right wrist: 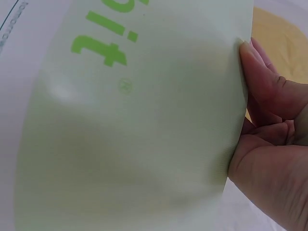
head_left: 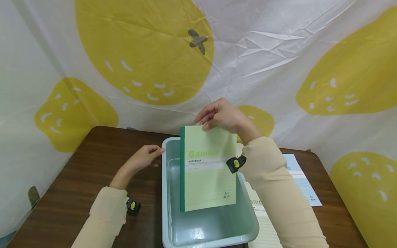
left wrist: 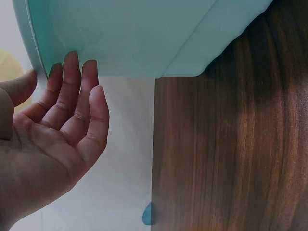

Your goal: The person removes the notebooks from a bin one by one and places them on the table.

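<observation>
My right hand (head_left: 221,115) pinches a pale green notebook (head_left: 207,186) by its top edge, thumb in front and fingers behind. The notebook hangs upright over a light blue-green plastic tub (head_left: 169,220), its dark green spine to the left and "Gambit" on the cover. In the right wrist view the cover (right wrist: 130,144) fills most of the picture, with the thumb at its edge. My left hand (head_left: 143,158) holds the tub's left rim near the far corner. From the left wrist, the thumb lies at the rim and the slightly bent fingers (left wrist: 71,86) meet the outer wall.
Right of the tub, a cream notebook (head_left: 263,224) lies partly under my right forearm. Farther right is a white and blue notebook (head_left: 302,182). All stand on a dark wooden table (head_left: 124,220). Behind it hangs a white cloth (head_left: 254,51) with yellow fruit prints.
</observation>
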Motion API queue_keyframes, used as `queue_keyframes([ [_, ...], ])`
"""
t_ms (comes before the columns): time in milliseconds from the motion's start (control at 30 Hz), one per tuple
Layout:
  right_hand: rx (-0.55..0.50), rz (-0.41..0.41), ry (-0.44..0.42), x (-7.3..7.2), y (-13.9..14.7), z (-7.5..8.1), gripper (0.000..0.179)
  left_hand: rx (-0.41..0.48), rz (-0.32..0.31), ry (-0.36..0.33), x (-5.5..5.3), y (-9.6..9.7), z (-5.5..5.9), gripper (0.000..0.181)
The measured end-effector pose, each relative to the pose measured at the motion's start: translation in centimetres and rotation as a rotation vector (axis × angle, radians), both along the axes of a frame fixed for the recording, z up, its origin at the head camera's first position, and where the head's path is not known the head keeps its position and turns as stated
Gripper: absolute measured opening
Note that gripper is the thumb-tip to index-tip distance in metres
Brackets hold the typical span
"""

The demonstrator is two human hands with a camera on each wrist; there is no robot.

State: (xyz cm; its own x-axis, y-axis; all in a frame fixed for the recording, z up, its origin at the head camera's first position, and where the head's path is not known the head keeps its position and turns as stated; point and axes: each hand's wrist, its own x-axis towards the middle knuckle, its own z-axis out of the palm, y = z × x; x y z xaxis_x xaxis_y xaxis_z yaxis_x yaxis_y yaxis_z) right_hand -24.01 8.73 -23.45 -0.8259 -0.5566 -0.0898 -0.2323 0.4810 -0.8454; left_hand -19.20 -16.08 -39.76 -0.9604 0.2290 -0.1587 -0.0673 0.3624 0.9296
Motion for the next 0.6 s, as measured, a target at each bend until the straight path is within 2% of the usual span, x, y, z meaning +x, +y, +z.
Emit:
queue_keyframes([
  [400,-0.026,-0.097,0.113,0.3,2.1,6.2,0.024,0.001,-0.009,0.009,-0.2,-0.1,-0.2,0.033],
  [600,-0.049,-0.14,0.144,0.5,4.8,7.9,0.021,0.006,-0.006,0.006,-0.3,-0.2,-0.2,0.033],
])
